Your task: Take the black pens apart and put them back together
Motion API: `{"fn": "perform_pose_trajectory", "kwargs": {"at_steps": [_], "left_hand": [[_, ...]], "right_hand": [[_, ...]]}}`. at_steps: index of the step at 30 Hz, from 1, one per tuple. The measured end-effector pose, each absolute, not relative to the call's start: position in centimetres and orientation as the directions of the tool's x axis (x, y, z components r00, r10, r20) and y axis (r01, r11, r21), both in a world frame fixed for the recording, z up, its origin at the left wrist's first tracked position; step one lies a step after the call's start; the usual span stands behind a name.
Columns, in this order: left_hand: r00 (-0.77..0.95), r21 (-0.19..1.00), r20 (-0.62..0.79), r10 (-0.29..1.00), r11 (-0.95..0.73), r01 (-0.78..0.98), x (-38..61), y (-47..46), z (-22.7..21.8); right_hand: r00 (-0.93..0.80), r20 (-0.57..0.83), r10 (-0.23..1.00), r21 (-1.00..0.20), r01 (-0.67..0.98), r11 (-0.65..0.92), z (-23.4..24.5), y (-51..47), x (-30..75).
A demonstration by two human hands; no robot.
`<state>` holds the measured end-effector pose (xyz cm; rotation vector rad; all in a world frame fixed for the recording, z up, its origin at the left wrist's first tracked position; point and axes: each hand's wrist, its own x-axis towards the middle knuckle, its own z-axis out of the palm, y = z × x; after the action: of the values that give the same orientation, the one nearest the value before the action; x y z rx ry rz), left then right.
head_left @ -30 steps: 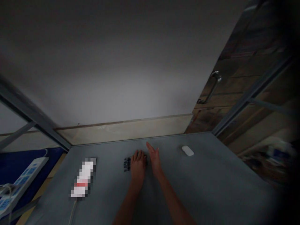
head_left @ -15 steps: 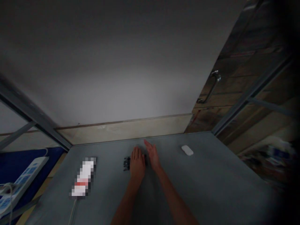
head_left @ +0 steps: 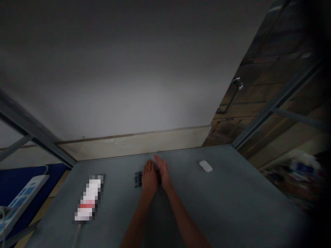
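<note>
My left hand (head_left: 150, 176) lies palm down with its fingers stretched out, over part of a cluster of small black pieces (head_left: 138, 179) on the grey tabletop (head_left: 116, 213). The pieces stick out to the left in a short row; they are too dark and blurred to name. Standing on its edge close against the left hand is my right hand (head_left: 163, 173), fingers extended. A little of the black shows between the two hands. What lies under the left palm is hidden.
A white rounded object (head_left: 206, 166) sits to the right. At the left lies a pixelated device (head_left: 89, 198) with a cable (head_left: 77, 236). A white power strip (head_left: 22, 203) rests beyond the table's left edge. Metal posts (head_left: 249, 127) rise at both far corners, before a wall.
My right hand has moved left, closing the gap to my left hand. The left hand stays over the black pieces. The whole view has shifted slightly.
</note>
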<state>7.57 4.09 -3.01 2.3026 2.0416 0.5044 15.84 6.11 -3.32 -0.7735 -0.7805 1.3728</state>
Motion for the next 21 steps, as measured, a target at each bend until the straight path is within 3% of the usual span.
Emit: {"fn": "perform_pose_trajectory", "kwargs": {"at_steps": [9,21], "left_hand": [[0.037,0.361,0.235,0.971,-0.122,0.924,7.3,3.4,-2.2],[0.02,0.299,0.349,0.937,-0.132,0.945,5.0,2.0,-0.7]], "right_hand": [[0.086,0.022,0.996,-0.779,-0.623,0.071,-4.1,6.5,17.2],[0.216,0.038,0.976,-0.846,-0.513,0.147,-4.3,4.8,17.5]]}}
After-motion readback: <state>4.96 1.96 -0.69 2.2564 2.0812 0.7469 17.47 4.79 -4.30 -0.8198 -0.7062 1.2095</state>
